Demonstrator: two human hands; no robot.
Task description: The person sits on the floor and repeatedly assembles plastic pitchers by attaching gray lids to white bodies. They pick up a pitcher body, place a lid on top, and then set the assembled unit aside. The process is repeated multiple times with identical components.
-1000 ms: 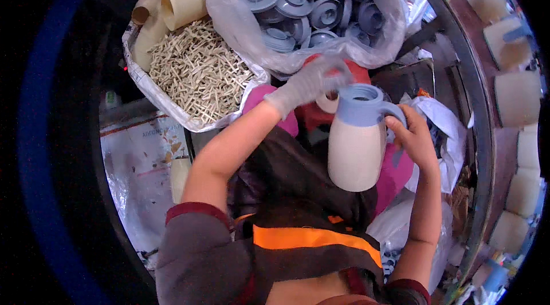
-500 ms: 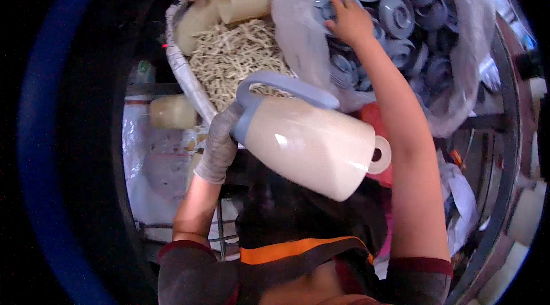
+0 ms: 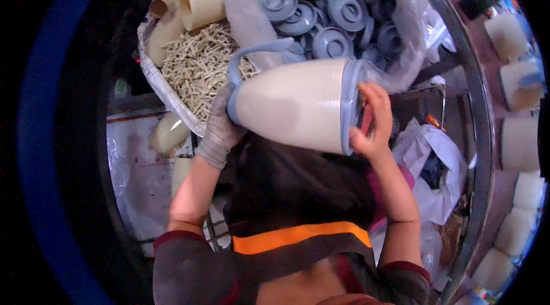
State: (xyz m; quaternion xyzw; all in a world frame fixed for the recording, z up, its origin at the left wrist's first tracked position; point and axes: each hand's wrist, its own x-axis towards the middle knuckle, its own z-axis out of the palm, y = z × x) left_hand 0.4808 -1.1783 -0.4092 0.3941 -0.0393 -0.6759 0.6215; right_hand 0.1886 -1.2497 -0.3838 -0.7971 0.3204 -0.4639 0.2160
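A cream jug (image 3: 292, 104) with a blue-grey handle (image 3: 260, 48) lies on its side in the air before me. My left hand (image 3: 220, 127), in a grey glove, is closed around its blue-grey end at the left. At the wide right end, my bare right hand (image 3: 375, 124) grips a round blue-grey base cap (image 3: 348, 110), fingers over its rim and thumb below. The cap sits against the jug's end; whether it is fully seated I cannot tell. Beyond my right hand lies a heap of similar blue-grey round caps (image 3: 347, 12) in a clear plastic bag (image 3: 252, 10).
A white sack (image 3: 152, 73) at the far left holds many small pale pieces (image 3: 200, 58) and cream jug bodies (image 3: 203, 7). Another cream body (image 3: 170, 133) lies below it. Several cream containers (image 3: 518, 144) line the ledge along the right. A white crumpled bag (image 3: 427, 150) hangs nearby.
My right hand has come back from the heap with a blue-grey cap and brought it to the jug's wide end, which was uncovered before. The jug has turned more level.
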